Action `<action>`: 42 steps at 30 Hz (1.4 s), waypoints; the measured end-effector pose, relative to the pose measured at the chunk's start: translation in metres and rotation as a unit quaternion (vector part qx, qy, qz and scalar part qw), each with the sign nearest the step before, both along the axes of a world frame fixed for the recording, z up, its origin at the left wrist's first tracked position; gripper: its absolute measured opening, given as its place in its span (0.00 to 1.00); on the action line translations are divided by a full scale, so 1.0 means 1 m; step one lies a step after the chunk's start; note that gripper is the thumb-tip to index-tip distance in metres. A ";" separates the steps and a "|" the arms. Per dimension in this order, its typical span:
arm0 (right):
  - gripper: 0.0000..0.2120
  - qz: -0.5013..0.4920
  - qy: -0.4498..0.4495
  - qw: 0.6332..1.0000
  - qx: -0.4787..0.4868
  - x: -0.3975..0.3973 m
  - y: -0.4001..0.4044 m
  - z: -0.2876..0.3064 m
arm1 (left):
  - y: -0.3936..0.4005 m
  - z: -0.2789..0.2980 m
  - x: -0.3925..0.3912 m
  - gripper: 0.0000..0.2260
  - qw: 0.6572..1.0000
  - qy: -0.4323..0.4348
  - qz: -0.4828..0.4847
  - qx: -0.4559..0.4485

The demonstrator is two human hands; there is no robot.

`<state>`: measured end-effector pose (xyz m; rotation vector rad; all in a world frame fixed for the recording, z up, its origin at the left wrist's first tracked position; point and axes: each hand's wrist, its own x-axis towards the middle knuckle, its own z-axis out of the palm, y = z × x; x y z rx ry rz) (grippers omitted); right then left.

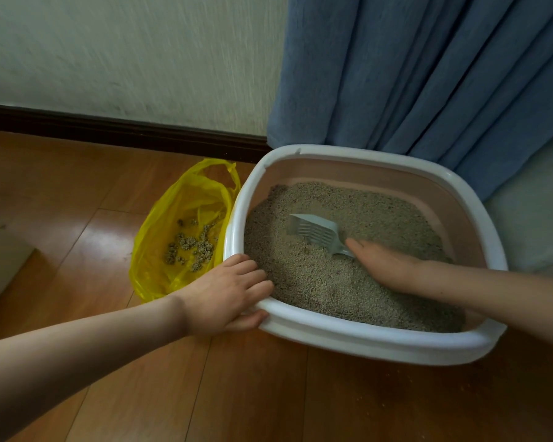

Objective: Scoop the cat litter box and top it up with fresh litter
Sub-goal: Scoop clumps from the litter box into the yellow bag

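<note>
The litter box point(364, 338) sits on the wood floor point(77, 218) — its back edge touches the blue curtain point(428, 74). The left hand point(227, 298) grips the box's near-left rim, fingers point(256, 277) curled over it. Inside the box, the right hand point(383, 266) holds the scoop point(313, 232) in the litter point(316, 282). A yellow bag point(179, 231) of clumps point(192, 247) lies just left of the box — bare floor in front.

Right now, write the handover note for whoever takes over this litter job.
Left hand: grips the near-left corner of the litter box, fingers over the rim, thumb outside.
Right hand: holds the handle of the slotted scoop, whose head lies on the litter.
Yellow plastic bag: open on the floor, left of the box.
Done: clumps are already in the bag.
Left: finish sifting, then top up; no fresh litter supply is in view.
</note>
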<state>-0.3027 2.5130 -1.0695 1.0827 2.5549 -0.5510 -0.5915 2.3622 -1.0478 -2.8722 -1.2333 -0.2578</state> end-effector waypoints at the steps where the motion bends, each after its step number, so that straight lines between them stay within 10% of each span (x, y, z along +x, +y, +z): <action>1: 0.13 0.003 0.002 1.000 -0.018 0.001 0.000 0.002 | 0.000 0.000 0.000 0.11 1.000 0.000 0.000 0.000; 13: 0.12 -0.254 0.163 0.920 -0.250 -0.014 -0.006 0.018 | 0.000 0.000 0.000 0.11 1.000 0.007 -0.005 0.002; 28: 0.11 -0.255 0.164 0.924 -0.233 -0.014 -0.005 0.045 | 0.001 -0.001 0.000 0.11 1.000 -0.001 -0.008 0.004; 42: 0.09 -0.042 0.181 0.981 -0.058 -0.131 -0.002 0.119 | 0.001 -0.003 0.000 0.12 1.000 -0.018 0.000 0.000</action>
